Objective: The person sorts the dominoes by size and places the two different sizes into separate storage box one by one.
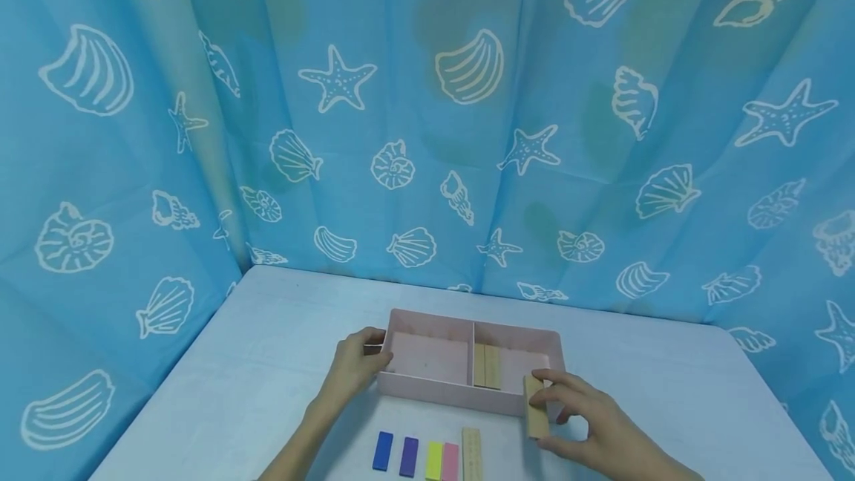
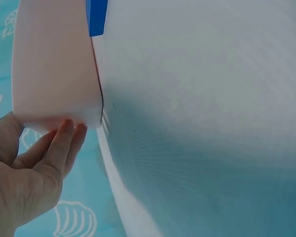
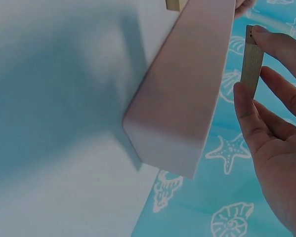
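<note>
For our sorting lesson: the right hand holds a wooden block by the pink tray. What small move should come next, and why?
Probably carry the block over the near wall and lay it in the tray's right compartment. Two blocks of the same wood already lie there, the right hand pinches it just outside, and the left hand grips the tray's left end.

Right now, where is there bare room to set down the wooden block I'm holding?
The pink tray's left compartment is bare, and so is the right compartment beside the two wooden blocks. It's crowded in front, at the coloured blocks.
</note>
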